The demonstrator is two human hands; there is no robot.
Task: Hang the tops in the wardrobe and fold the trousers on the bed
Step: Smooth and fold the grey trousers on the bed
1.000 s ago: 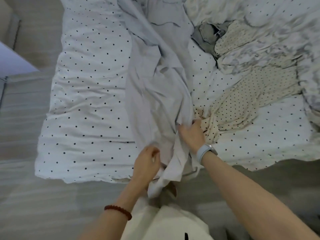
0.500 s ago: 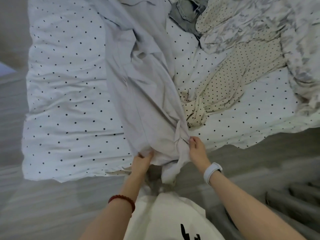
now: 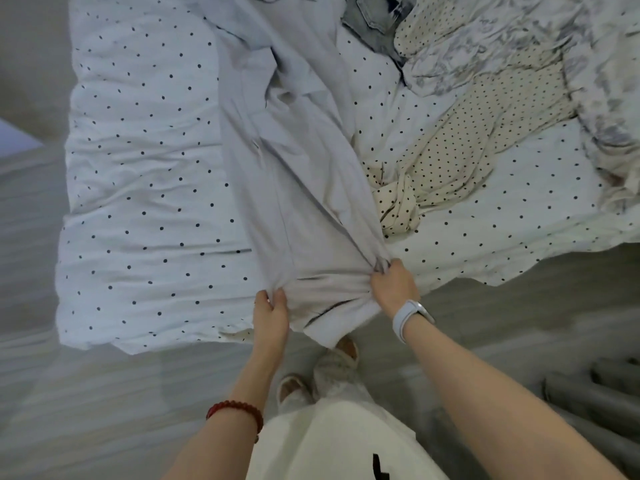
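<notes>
Your left hand [image 3: 270, 315] and right hand [image 3: 393, 287] each pinch a bunched corner of the grey trousers [image 3: 294, 174], stretched flat lengthwise on the bed [image 3: 145, 188]. Cream dotted top [image 3: 460, 157] lies just beside them, right.

Bed [image 3: 145, 188]: fills the upper part of the view; near edge runs across the middle, floor [image 3: 86, 393] in front of it.
Trousers [image 3: 298, 174]: lie lengthwise on the bed, centre, far end at the top of the view, near end hanging over the bed edge.
Left hand [image 3: 272, 315]: at the near end of the trousers, left corner.
Right hand [image 3: 393, 285]: at the same end, right corner.
Spotted garment [image 3: 460, 147]: on the bed, just right of the trousers, touching them near the bed edge.
Denim piece [image 3: 375, 15]: far edge, behind the spotted garment, possibly partly under it.
Crumpled cover [image 3: 595, 74]: far right of the bed.
Feet [image 3: 332, 372]: on the floor, below the trousers' end.
</notes>
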